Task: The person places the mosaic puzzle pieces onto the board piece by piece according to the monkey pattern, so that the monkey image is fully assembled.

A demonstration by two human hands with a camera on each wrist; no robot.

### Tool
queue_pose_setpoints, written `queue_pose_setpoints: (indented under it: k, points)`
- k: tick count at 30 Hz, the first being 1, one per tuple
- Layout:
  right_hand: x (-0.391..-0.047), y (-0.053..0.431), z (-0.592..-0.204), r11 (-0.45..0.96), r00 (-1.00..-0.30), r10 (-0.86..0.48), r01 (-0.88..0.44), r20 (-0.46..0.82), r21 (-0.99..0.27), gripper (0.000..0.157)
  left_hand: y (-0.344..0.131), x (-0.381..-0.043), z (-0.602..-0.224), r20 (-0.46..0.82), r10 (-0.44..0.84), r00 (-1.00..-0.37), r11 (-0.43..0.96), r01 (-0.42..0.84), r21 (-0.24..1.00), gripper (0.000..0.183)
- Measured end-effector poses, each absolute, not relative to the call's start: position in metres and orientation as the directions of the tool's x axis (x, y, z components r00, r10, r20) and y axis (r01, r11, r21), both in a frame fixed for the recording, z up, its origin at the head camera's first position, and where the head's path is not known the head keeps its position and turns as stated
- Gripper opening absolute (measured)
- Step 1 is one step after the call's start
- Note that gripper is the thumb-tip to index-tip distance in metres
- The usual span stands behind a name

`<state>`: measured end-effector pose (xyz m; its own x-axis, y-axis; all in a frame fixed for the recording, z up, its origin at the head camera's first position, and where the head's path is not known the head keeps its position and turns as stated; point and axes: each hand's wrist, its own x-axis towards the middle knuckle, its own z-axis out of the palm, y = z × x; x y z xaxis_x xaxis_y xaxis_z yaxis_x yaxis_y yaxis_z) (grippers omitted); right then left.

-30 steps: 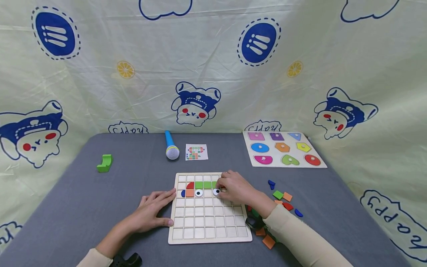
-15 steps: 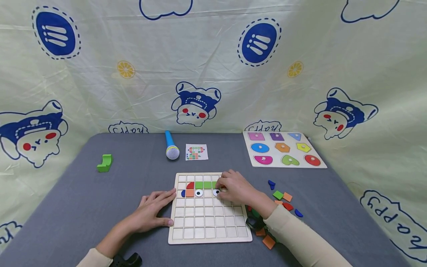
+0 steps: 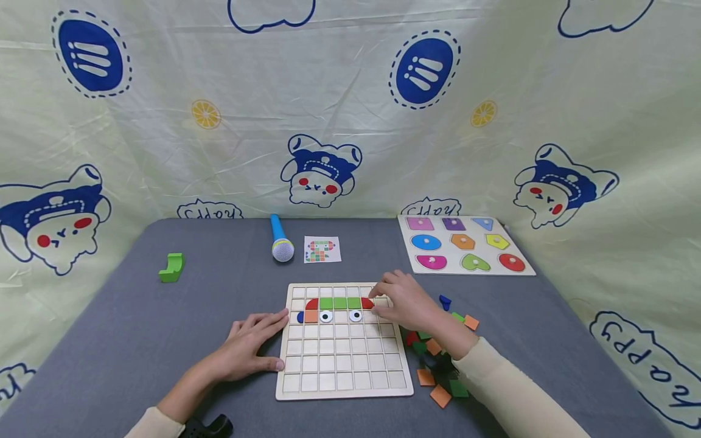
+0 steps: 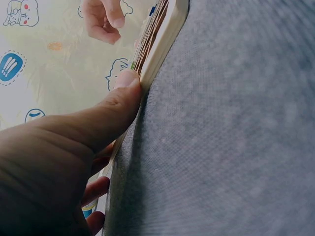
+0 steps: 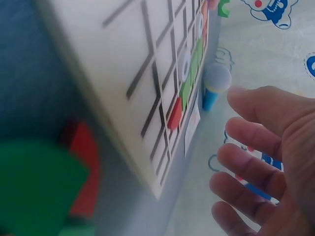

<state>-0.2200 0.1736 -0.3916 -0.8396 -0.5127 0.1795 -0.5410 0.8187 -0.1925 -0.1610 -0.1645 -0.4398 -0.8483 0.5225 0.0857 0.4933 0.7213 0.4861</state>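
Board (image 3: pixel 344 363) lies flat on the grey table (image 3: pixel 230 292), its left edge touched by the left hand (image 3: pixel 251 344), whose outstretched thumb and fingers rest against the rim without wrapping it, presumably to keep it from sliding. The right hand (image 3: pixel 409 302), fingers loosely parted and pinching nothing, hovers just beside a red piece (image 3: pixel 367 303) in the cell right of the green squares (image 3: pixel 340 303). Loose pieces (image 3: pixel 440 396) lie off the board's right edge, apparently within that hand's reach, and a picture card (image 3: pixel 322 249) lies beyond the far edge, seemingly for easy viewing.
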Motion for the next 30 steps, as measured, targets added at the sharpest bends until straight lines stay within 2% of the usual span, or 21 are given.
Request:
queue_pose_setpoints:
  k: [16,30]
  points:
    - [-0.193,0.239,-0.396,0.867,-0.882,-0.408,-0.455,0.235,-0.203,0.026,-0.164,-0.16,-0.44,0.096,0.518,-0.85,0.725,0.495,0.479,0.081]
    - [-0.178,0.291,-0.4,0.913,-0.943,-0.3,-0.327,0.144,-0.242,0.023,-0.164,-0.159,-0.439,0.106,0.526,-0.844,0.717,0.507,0.479,0.081]
